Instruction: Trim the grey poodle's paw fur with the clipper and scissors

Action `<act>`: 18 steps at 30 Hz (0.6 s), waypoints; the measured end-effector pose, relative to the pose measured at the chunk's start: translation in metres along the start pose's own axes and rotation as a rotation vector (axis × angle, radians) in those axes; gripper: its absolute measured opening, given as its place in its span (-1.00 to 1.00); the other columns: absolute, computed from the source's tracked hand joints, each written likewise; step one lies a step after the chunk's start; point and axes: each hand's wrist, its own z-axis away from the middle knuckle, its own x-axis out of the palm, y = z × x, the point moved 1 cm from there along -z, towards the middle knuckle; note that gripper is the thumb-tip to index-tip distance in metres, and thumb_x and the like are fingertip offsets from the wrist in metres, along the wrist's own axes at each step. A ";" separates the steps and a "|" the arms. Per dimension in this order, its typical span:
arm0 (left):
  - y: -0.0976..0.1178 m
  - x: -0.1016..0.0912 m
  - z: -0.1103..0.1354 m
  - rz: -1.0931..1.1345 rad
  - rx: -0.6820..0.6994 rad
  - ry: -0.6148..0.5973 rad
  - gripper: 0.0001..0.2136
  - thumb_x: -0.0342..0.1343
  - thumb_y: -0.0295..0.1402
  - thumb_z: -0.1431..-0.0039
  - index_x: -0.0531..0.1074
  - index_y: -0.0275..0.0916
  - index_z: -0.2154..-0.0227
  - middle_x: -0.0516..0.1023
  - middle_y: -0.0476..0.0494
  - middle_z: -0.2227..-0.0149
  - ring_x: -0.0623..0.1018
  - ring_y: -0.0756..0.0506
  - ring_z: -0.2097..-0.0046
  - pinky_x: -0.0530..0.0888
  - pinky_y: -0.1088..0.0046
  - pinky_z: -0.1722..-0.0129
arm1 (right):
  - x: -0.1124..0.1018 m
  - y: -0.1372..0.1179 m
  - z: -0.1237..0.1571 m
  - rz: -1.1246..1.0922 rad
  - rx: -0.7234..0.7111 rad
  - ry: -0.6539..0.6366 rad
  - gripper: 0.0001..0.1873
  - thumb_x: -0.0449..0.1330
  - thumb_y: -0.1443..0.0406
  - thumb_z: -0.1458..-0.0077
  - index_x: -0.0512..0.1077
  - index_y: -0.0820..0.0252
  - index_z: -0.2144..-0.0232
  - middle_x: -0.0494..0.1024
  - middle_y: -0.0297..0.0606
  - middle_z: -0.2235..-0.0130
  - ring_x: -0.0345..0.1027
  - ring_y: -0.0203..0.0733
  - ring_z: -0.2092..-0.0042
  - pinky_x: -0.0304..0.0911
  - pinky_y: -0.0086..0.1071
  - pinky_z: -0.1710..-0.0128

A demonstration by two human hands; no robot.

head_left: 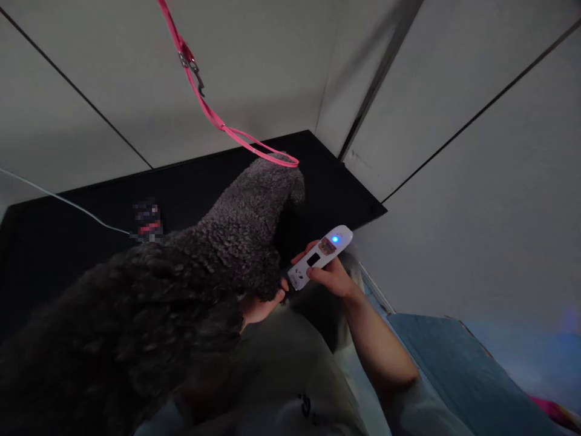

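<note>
A curly-haired dark grey dog (pixel 236 212) stands on a black table (pixel 336 181), its head pointing away from me. My right hand (pixel 333 275) is wrapped round a white pet clipper (pixel 299 275) with a blue light lit and the thumb on its body. The clipper's lower left end is close to the dog's front paw (pixel 287 297). From beneath the dog, my left hand (pixel 263 307) holds that paw, its fingers partly hidden by fur. Contact between blade and fur is too dark to make out.
A pink grooming loop (pixel 213 118) with a metal clip hangs down to the dog's head; whether it circles the neck is unclear. A blurred-out small object (pixel 147 221) with a pale cord (pixel 68 200) lies on the table's left. Pale walls (pixel 254 60) stand behind.
</note>
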 end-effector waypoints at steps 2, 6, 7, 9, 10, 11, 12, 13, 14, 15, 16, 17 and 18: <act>0.001 0.000 0.000 0.001 0.006 -0.006 -0.83 -0.11 -0.30 -0.13 0.39 -0.15 0.37 0.49 -0.09 0.29 0.48 -0.09 0.18 0.42 0.36 0.04 | 0.000 0.003 -0.004 -0.009 0.029 -0.041 -0.53 0.36 0.20 0.20 0.27 0.10 0.23 0.59 -0.22 0.24 0.49 -0.09 0.22 0.38 -0.14 0.19; 0.002 -0.001 0.001 0.019 0.013 0.024 -0.82 -0.12 -0.30 -0.14 0.39 -0.15 0.36 0.49 -0.08 0.28 0.48 -0.08 0.16 0.40 0.37 0.00 | -0.001 0.019 -0.005 -0.086 0.051 0.049 -0.54 0.33 0.17 0.19 0.27 0.11 0.22 0.60 -0.23 0.28 0.49 -0.10 0.29 0.39 -0.23 0.32; 0.002 0.000 0.001 0.019 0.010 0.032 -0.82 -0.12 -0.30 -0.14 0.39 -0.16 0.36 0.49 -0.08 0.27 0.48 -0.08 0.16 0.40 0.37 0.00 | 0.000 0.025 -0.003 -0.111 0.060 0.092 -0.54 0.31 0.15 0.18 0.26 0.10 0.22 0.60 -0.23 0.29 0.49 -0.11 0.33 0.38 -0.26 0.39; 0.001 0.000 0.001 0.000 -0.010 0.042 -0.83 -0.10 -0.31 -0.13 0.39 -0.15 0.35 0.49 -0.08 0.24 0.48 -0.09 0.15 0.40 0.37 0.00 | 0.002 0.038 0.001 -0.162 0.094 0.176 -0.56 0.25 0.11 0.14 0.25 0.10 0.21 0.60 -0.21 0.29 0.48 -0.11 0.39 0.31 -0.35 0.54; 0.000 0.000 0.001 -0.017 -0.024 0.041 -0.85 -0.09 -0.32 -0.12 0.38 -0.15 0.35 0.49 -0.07 0.23 0.47 -0.09 0.14 0.40 0.36 -0.01 | 0.003 0.044 0.004 -0.189 0.113 0.218 -0.57 0.22 0.08 0.13 0.24 0.09 0.21 0.60 -0.19 0.28 0.47 -0.11 0.40 0.26 -0.39 0.60; -0.001 0.001 0.000 -0.037 -0.039 0.044 -0.86 -0.07 -0.33 -0.11 0.38 -0.15 0.35 0.49 -0.07 0.23 0.47 -0.10 0.14 0.39 0.36 -0.02 | 0.004 0.050 0.008 -0.217 0.133 0.252 -0.58 0.20 0.07 0.12 0.24 0.08 0.21 0.60 -0.18 0.26 0.47 -0.11 0.40 0.22 -0.41 0.64; -0.002 0.001 0.000 -0.055 -0.053 0.049 -0.87 -0.06 -0.35 -0.11 0.38 -0.15 0.34 0.49 -0.07 0.23 0.47 -0.10 0.13 0.39 0.36 -0.02 | 0.005 0.055 0.011 -0.245 0.150 0.276 -0.58 0.18 0.05 0.11 0.25 0.08 0.21 0.59 -0.17 0.23 0.47 -0.10 0.38 0.20 -0.42 0.65; -0.003 0.001 0.000 -0.067 -0.060 0.050 -0.87 -0.06 -0.36 -0.11 0.37 -0.16 0.33 0.49 -0.06 0.24 0.47 -0.10 0.13 0.38 0.37 -0.03 | 0.006 0.058 0.014 -0.271 0.165 0.288 -0.57 0.17 0.04 0.11 0.25 0.07 0.20 0.59 -0.16 0.20 0.48 -0.09 0.35 0.20 -0.42 0.65; -0.003 0.002 0.000 -0.073 -0.063 0.054 -0.87 -0.06 -0.37 -0.11 0.37 -0.16 0.32 0.49 -0.07 0.24 0.47 -0.09 0.12 0.38 0.38 -0.03 | 0.006 0.061 0.017 -0.292 0.179 0.288 -0.56 0.17 0.02 0.11 0.26 0.07 0.20 0.58 -0.15 0.18 0.48 -0.08 0.33 0.22 -0.41 0.64; -0.003 0.002 0.000 -0.078 -0.063 0.060 -0.87 -0.06 -0.37 -0.11 0.37 -0.17 0.31 0.49 -0.07 0.24 0.47 -0.09 0.12 0.38 0.39 -0.03 | 0.007 0.062 0.019 -0.307 0.192 0.277 -0.55 0.17 -0.01 0.12 0.27 0.07 0.21 0.58 -0.14 0.16 0.48 -0.08 0.31 0.24 -0.40 0.63; -0.004 0.003 0.000 -0.082 -0.062 0.062 -0.86 -0.07 -0.38 -0.11 0.37 -0.18 0.30 0.49 -0.08 0.24 0.47 -0.08 0.11 0.38 0.41 -0.02 | 0.006 0.063 0.021 -0.309 0.199 0.266 -0.53 0.17 -0.03 0.13 0.28 0.07 0.21 0.57 -0.14 0.16 0.48 -0.08 0.31 0.25 -0.40 0.62; -0.004 0.003 0.000 -0.085 -0.058 0.062 -0.86 -0.07 -0.39 -0.11 0.37 -0.19 0.30 0.49 -0.09 0.24 0.47 -0.08 0.11 0.38 0.42 -0.02 | 0.005 0.062 0.023 -0.293 0.196 0.268 -0.52 0.17 -0.05 0.14 0.29 0.07 0.22 0.57 -0.13 0.16 0.47 -0.08 0.32 0.24 -0.40 0.62; -0.004 0.004 0.000 -0.085 -0.050 0.065 -0.85 -0.08 -0.40 -0.12 0.37 -0.20 0.30 0.50 -0.10 0.25 0.47 -0.08 0.11 0.38 0.42 -0.03 | 0.003 0.060 0.024 -0.265 0.181 0.286 -0.52 0.16 -0.06 0.14 0.29 0.08 0.22 0.57 -0.13 0.17 0.46 -0.09 0.34 0.23 -0.40 0.63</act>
